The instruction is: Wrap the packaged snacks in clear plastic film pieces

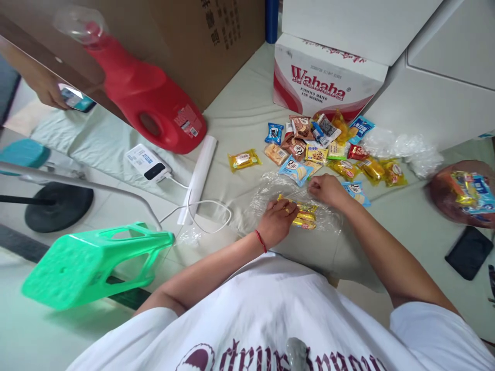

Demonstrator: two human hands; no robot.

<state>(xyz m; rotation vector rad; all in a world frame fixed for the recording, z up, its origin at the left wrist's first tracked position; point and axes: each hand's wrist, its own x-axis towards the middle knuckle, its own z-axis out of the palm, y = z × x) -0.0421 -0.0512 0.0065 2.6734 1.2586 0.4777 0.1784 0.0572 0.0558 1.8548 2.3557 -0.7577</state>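
Observation:
My left hand (276, 220) lies closed over a clear plastic bag (266, 198) on the pale sheet, its fingers pressing yellow snack packets (305, 215) inside it. My right hand (327, 188) is closed in a pinch on the bag's upper edge. Just beyond both hands lies a heap of small wrapped snacks (320, 147). A single yellow packet (244, 159) lies apart to the left.
A Wahaha water carton (328, 77) stands behind the snacks. A red jug (147, 95), a power bank (149, 163) with cable, a green stool (96, 263) on its side, crumpled plastic (402, 147), a bowl of snacks (464, 198) and a black phone (468, 252) surround me. Another person's hand (52, 93) holds a phone at far left.

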